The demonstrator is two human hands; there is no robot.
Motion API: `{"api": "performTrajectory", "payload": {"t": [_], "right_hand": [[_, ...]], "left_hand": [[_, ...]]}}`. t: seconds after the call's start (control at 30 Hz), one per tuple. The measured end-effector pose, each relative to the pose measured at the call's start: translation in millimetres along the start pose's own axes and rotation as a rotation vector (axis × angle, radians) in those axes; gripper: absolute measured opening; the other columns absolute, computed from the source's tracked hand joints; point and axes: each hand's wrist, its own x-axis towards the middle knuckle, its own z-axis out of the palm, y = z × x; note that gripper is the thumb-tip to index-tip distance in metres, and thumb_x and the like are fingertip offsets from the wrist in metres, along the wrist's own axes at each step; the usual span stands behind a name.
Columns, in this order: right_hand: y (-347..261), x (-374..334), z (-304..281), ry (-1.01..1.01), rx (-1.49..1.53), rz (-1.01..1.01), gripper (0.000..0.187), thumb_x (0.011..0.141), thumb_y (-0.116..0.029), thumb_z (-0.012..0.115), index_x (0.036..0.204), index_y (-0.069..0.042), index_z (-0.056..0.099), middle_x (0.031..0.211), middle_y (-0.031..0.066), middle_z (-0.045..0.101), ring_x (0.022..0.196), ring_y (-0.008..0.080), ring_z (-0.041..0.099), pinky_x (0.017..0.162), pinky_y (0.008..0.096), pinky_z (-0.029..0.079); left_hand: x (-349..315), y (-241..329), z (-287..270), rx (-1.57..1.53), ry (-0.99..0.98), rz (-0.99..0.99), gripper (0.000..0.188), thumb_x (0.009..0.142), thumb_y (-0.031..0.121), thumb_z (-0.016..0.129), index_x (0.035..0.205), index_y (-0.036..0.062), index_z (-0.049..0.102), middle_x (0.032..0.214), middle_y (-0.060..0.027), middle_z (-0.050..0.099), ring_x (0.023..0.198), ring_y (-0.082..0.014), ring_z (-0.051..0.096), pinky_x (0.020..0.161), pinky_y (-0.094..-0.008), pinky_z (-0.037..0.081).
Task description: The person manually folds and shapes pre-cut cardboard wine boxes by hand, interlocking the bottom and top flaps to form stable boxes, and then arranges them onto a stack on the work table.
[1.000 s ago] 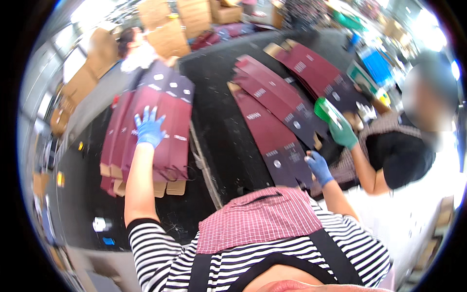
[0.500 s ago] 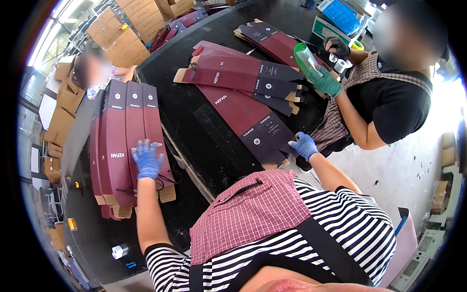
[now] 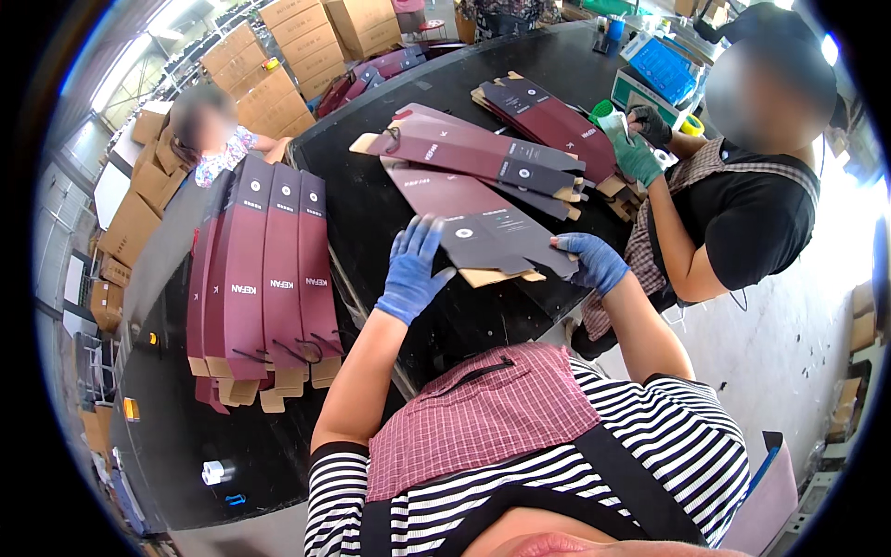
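- A flat maroon carton blank (image 3: 501,237) is held just above the near edge of the black table (image 3: 371,158), between the two blue-gloved hands; its face is dark maroon with a small round white mark and a line of pale print, and plain brown card flaps are seen along its lower edge.
- The blank's right end is gripped by the right hand (image 3: 594,262), the fingers being curled around that edge.
- The left hand (image 3: 410,274) is held at the blank's left end with the fingers spread wide and straight; whether they touch the card cannot be told.
- To the left, a fanned row of upright blanks (image 3: 264,269) of the same maroon is laid side by side on the table, brown flaps at the near ends.
- Beyond the held blank, a loose pile of blanks (image 3: 483,153) is spread across the table.
- At the right, a green-gloved hand (image 3: 636,153) of a co-worker in a black top is rested on that pile's far end.
- At the far edge, brown cardboard boxes (image 3: 297,56) are stacked.
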Motion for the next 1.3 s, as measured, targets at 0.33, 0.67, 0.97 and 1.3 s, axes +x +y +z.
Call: {"api": "performTrajectory", "payload": {"t": [0.33, 0.67, 0.97, 1.3], "right_hand": [[-68.6, -54.5, 142.2, -0.075, -0.322, -0.965, 0.055, 0.102, -0.038, 0.064, 0.139, 0.001, 0.057, 0.122, 0.0101, 0.065, 0.109, 0.0158, 0.061, 0.095, 0.0305, 0.049], [-41.6, -43.9, 279.5, -0.570, -0.610, -1.077, 0.123, 0.077, -0.055, 0.088, 0.161, 0.006, 0.023, 0.156, 0.0194, 0.043, 0.147, 0.0243, 0.036, 0.122, 0.0353, 0.028], [3.9, -57.5, 319.2, -1.037, -0.540, -0.758, 0.129, 0.071, -0.054, 0.091, 0.164, 0.001, 0.019, 0.155, 0.0156, 0.045, 0.145, 0.0259, 0.041, 0.123, 0.0392, 0.028], [8.5, -57.6, 308.8, -0.943, -0.738, -0.873, 0.093, 0.092, -0.046, 0.077, 0.160, 0.000, 0.033, 0.153, 0.0119, 0.048, 0.142, 0.0224, 0.044, 0.120, 0.0410, 0.032]], "left_hand": [[80.5, 77.9, -215.1, -0.645, 0.422, -0.045, 0.022, 0.097, 0.018, 0.074, 0.113, 0.0029, 0.075, 0.095, -0.0060, 0.076, 0.084, -0.0125, 0.069, 0.081, -0.0298, 0.054], [17.8, 97.2, -238.6, -1.084, 0.681, -0.223, 0.033, 0.097, 0.017, 0.072, 0.124, 0.0006, 0.066, 0.112, -0.0060, 0.070, 0.099, -0.0135, 0.065, 0.086, -0.0299, 0.054], [19.2, 91.4, -210.1, -0.800, 0.808, -0.192, 0.071, 0.103, 0.017, 0.056, 0.164, 0.0014, 0.022, 0.160, -0.0160, 0.040, 0.141, -0.0244, 0.046, 0.117, -0.0383, 0.038], [9.9, 51.7, -231.6, -0.987, 0.590, -0.142, 0.082, 0.094, 0.015, 0.076, 0.161, 0.0017, 0.030, 0.143, -0.0141, 0.054, 0.127, -0.0230, 0.057, 0.107, -0.0357, 0.048]]}}
